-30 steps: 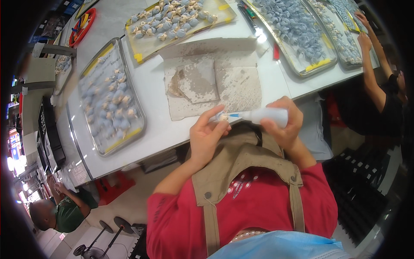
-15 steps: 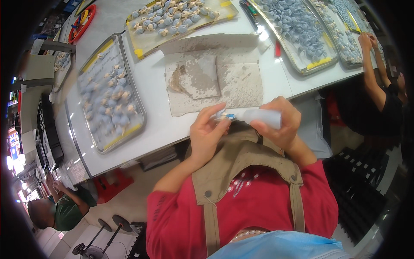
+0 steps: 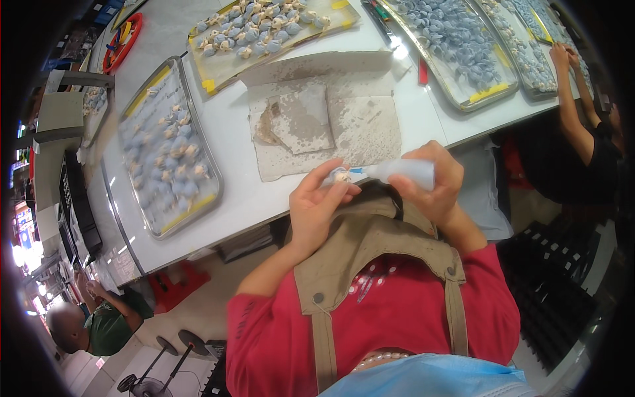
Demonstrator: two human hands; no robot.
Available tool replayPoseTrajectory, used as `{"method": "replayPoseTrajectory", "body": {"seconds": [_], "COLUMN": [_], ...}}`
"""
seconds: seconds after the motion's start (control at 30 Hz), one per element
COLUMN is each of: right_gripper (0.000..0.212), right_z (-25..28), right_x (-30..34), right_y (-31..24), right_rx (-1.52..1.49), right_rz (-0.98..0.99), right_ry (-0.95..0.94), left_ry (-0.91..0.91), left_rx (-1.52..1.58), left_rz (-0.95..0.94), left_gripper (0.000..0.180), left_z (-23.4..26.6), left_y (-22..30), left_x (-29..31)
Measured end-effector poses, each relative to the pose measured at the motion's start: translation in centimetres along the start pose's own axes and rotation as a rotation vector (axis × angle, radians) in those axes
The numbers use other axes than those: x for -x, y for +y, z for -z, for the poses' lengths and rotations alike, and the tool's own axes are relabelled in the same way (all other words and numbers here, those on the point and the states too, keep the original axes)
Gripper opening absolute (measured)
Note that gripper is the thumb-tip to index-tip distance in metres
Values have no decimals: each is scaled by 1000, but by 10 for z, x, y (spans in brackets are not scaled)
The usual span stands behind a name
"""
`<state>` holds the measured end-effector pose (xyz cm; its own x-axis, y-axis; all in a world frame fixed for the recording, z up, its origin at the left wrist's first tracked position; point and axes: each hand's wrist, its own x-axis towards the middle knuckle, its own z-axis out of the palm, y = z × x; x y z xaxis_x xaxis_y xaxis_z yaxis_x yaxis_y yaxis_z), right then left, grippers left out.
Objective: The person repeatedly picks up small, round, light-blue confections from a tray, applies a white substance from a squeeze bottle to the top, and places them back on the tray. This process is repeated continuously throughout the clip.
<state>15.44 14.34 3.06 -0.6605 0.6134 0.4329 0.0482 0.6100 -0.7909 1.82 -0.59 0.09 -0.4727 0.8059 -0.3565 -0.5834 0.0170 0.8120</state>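
My left hand [image 3: 313,210] pinches a small blue-grey and cream figure piece [image 3: 340,176] between thumb and fingers, just past the table's near edge. My right hand [image 3: 442,182] is wrapped round a translucent white squeeze bottle [image 3: 413,173], which lies nearly level. Its thin blue nozzle [image 3: 357,170] points left at the piece, very close to it; whether they touch I cannot tell. Beyond my hands, a stained cardboard sheet [image 3: 367,129] lies on the white table [image 3: 228,169], with a smaller worn, stained slab [image 3: 301,126] on it.
To the left stands a metal-rimmed tray [image 3: 217,175] of similar pieces. A yellow-taped board [image 3: 209,86] bears more at the back. Blue-grey parts fill another tray [image 3: 489,98] at right, near pens [image 3: 380,20]. Another person's hands [image 3: 562,56] work at far right; a second person [image 3: 109,324] sits lower left.
The bottle's nozzle has drawn slightly up and right from the piece. More of the piece shows between my left fingers, and both hands keep their grip.
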Motion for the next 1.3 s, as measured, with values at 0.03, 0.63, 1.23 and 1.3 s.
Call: {"method": "replayPoseTrajectory", "body": {"seconds": [0.03, 0.63, 1.23, 1.3], "right_gripper": [28, 21, 17, 19], "right_z": [-1, -41, 56, 57], "right_x": [-1, -33, -118, -118], "right_y": [-1, 58, 139, 143], "right_rx": [-2, 43, 883, 904], "right_rz": [-3, -399, -74, -103], "right_ry": [-1, 100, 75, 27], "left_ry": [-5, -147, -189, -181], "left_rx": [0, 295, 75, 99], "left_rz": [4, 220, 58, 75], "left_gripper": [38, 38, 35, 35], "left_z": [0, 15, -23, -25], "left_y": [0, 10, -5, -5], "left_x": [0, -10, -43, -42]}}
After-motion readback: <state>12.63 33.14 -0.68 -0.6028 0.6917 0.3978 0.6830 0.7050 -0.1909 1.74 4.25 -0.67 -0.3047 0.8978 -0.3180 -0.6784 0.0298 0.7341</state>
